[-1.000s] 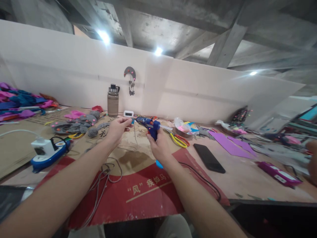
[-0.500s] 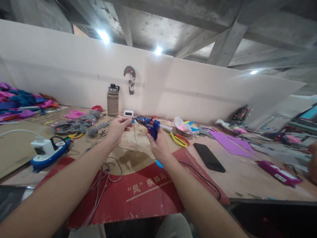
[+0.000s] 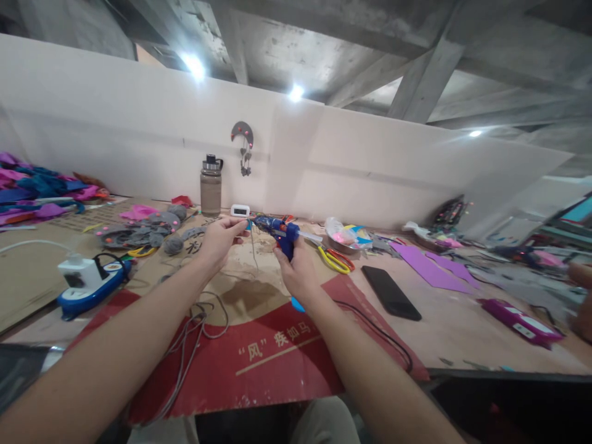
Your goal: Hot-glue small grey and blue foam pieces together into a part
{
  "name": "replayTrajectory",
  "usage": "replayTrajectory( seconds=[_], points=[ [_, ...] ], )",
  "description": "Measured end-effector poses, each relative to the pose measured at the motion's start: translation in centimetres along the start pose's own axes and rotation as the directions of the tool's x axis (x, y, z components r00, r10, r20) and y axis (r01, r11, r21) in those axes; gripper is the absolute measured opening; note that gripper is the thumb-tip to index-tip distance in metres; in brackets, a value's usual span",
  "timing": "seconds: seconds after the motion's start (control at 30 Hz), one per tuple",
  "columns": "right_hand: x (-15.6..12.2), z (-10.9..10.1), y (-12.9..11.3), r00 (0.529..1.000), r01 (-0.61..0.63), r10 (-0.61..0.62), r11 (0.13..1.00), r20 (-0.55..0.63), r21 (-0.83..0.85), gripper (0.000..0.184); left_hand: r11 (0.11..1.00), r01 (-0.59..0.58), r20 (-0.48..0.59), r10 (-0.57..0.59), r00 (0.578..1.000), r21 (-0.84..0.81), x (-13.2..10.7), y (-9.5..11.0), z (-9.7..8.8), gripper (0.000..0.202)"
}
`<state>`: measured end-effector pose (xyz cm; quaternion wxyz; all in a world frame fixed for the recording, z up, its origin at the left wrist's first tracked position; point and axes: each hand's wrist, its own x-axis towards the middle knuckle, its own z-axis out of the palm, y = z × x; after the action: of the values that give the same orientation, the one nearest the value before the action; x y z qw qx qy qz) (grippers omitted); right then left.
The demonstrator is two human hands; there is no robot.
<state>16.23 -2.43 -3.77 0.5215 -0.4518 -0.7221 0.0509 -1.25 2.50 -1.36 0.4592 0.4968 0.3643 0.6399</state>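
My right hand [image 3: 298,271] is wrapped round the handle of a blue hot glue gun [image 3: 276,228]. A clear glue stick [image 3: 309,237] pokes out of its back end, and its nozzle points left. At the nozzle, the pinched fingers of my left hand [image 3: 219,240] hold a thin grey string [image 3: 254,250], which hangs down over the table. A small blue bit [image 3: 250,224] shows at those fingertips; I cannot tell what it is. Beneath my arms lies a red and tan printed board [image 3: 277,364], with loose grey cord [image 3: 189,345] across its left part.
To the left are a blue power strip [image 3: 87,299], grey felt pieces [image 3: 134,234] and a yarn ball [image 3: 173,246]. A water bottle [image 3: 211,188] stands by the wall. Rightward lie yellow-red scissors [image 3: 337,261], a black phone [image 3: 391,293], purple sheets [image 3: 432,266] and another person's hand [image 3: 581,299].
The hanging string has swung slightly right, and the small gap between nozzle and left fingertips looks a little different. Both hands keep nearly the same place. The other person's hand at right has shifted.
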Motion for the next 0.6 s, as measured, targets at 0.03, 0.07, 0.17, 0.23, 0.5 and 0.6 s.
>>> replayTrajectory(
  seconds=[0.03, 0.07, 0.17, 0.23, 0.5, 0.6],
  points=[
    [0.01, -0.02, -0.02, 1.0, 0.001, -0.001, 1.0, 0.001, 0.0, 0.038, 1.0, 0.0, -0.002, 0.0, 1.0, -0.003, 0.0, -0.01, 0.0, 0.027],
    [0.02, -0.04, -0.04, 1.0, 0.003, -0.003, 1.0, 0.0, 0.0, 0.038, 1.0, -0.001, -0.004, 0.001, 1.0, -0.005, 0.01, -0.01, 0.0, 0.027],
    [0.01, -0.06, -0.06, 1.0, 0.004, -0.004, 1.0, -0.004, 0.003, 0.037, 1.0, -0.003, -0.016, 0.003, 1.0, -0.007, 0.0, 0.03, -0.01, 0.026],
    [-0.01, -0.05, -0.03, 1.0, -0.003, 0.003, 1.0, -0.005, -0.001, 0.037, 1.0, -0.006, -0.028, 0.006, 1.0, -0.007, 0.02, 0.09, -0.02, 0.026],
    [-0.07, -0.13, -0.07, 1.0, -0.005, 0.005, 1.0, 0.004, -0.004, 0.038, 1.0, 0.006, -0.021, -0.006, 1.0, -0.01, -0.03, 0.29, 0.03, 0.027],
    [-0.06, -0.1, -0.12, 1.0, -0.002, 0.002, 1.0, 0.006, -0.004, 0.038, 1.0, -0.003, -0.005, 0.003, 1.0, 0.01, -0.2, 0.32, 0.15, 0.026]
  ],
)
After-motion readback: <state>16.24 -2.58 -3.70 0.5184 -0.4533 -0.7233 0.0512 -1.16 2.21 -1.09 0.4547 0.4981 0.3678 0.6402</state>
